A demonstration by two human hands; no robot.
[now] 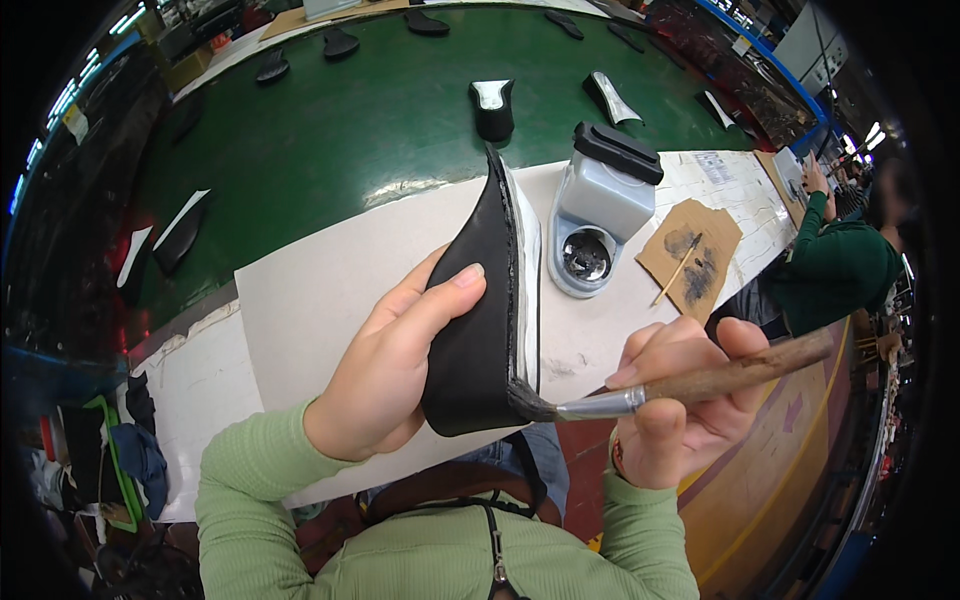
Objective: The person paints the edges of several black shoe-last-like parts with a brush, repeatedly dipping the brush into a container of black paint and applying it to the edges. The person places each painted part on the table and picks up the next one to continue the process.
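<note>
My left hand (395, 345) is closed around a black shoe upper (465, 320), thumb on its smooth side. The piece stands on end, its pointed tip up, and a pale strip runs along its right side. In my right hand (680, 400) is a paintbrush (700, 388) with a wooden handle and metal ferrule. Its dark bristles touch the edge of the upper near the lower end. Just beyond my hands, a grey-white plastic dispenser (605, 200) with a black object on top has a round cup (587, 255) of dark, shiny stuff at its foot.
A brown cardboard piece (690, 250) with dark smears and a thin stick lies right of the dispenser. Pale sheeting (310, 300) covers the bench. Beyond runs a green conveyor belt (400, 110) bearing several shoe pieces. A person in a dark green top (840, 265) works at the right.
</note>
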